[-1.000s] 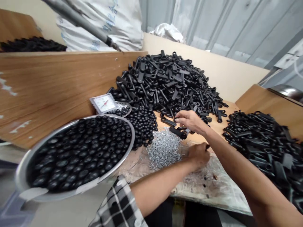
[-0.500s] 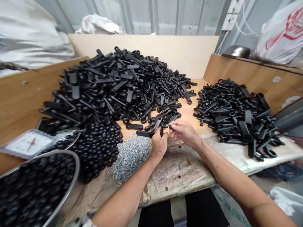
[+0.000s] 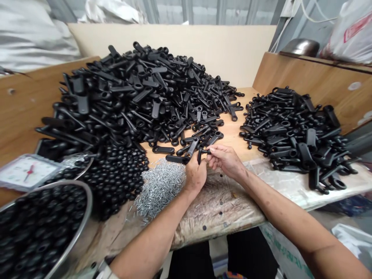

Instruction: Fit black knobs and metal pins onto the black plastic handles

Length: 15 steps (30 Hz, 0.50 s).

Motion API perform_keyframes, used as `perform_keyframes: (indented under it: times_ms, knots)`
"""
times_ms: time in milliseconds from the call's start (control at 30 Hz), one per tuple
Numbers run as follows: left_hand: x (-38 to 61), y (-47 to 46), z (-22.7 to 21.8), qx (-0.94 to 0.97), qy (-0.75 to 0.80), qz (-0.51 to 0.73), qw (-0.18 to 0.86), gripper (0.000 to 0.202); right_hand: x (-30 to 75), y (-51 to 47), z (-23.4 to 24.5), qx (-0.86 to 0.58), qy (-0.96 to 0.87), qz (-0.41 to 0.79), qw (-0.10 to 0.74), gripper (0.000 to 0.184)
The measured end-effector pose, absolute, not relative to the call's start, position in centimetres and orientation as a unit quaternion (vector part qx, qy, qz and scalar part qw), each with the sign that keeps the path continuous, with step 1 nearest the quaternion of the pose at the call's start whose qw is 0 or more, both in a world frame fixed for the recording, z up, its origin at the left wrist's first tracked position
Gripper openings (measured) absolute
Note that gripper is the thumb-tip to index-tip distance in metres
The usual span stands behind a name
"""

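My left hand (image 3: 195,175) is closed around a black plastic crank handle (image 3: 199,155), which pokes up between thumb and fingers. Beside it, my right hand (image 3: 225,160) pinches a small black knob (image 3: 207,151) at the handle's side; whether the knob is seated cannot be made out. Just beyond my hands lie loose black crank handles (image 3: 163,150), some close to my left fingers. A heap of small silvery pins (image 3: 161,188) sits left of my left wrist. Farther left are many round black knobs (image 3: 113,182).
A large pile of crank handles (image 3: 145,93) fills the back left. Handles with knobs (image 3: 290,135) are heaped at the right. A metal bowl (image 3: 87,209) of black knobs and a white-faced dial clock (image 3: 27,172) stand at the left. Wooden boards (image 3: 308,77) border the bench.
My right fingers have brought the knob against the handle in my left hand, where a small gap showed before. The view has shifted slightly.
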<state>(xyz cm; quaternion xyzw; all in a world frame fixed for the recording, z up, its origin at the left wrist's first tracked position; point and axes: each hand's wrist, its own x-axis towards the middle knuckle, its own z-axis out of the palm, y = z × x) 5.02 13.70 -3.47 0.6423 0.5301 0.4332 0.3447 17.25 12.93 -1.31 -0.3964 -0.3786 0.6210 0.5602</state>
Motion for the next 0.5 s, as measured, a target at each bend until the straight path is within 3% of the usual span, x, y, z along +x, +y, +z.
perform_keyframes:
  times_ms: [500]
  knots:
    - [5.15,13.15,-3.66,0.692,0.557,0.386,0.248,0.024,16.71,12.2,-1.06,-0.442,-0.401,0.583,0.552,0.029]
